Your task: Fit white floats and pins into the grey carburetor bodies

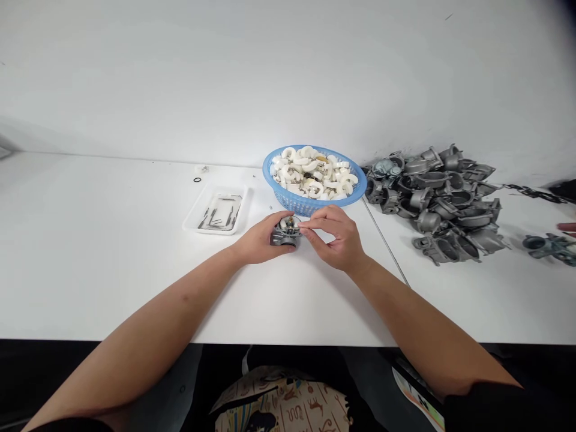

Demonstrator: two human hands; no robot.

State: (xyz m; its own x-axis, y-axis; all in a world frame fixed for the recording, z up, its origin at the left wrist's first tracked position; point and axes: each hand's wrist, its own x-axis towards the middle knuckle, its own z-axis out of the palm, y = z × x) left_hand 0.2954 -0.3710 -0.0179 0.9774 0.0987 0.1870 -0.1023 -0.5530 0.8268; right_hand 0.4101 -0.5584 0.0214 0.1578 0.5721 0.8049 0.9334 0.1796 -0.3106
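The left hand (263, 238) clamps a metal carburetor body (287, 235) on the counter (112, 252), just in front of a blue basket (315, 207). The right hand (335, 238) touches the body with its fingertips (302, 225); any clamping cannot be determined.

The carburetor body (285, 235) at the centre is dull grey cast metal. At one o'clock from it, a glossy blue plastic basket (292, 207) holds smooth, matt white plastic rings (288, 175). At three o'clock, a heap of cast-metal bodies (432, 204) looks matt and slightly rough. At ten o'clock sits a thin, translucent plastic tray (193, 223). The table (112, 252) is smooth, matt white.
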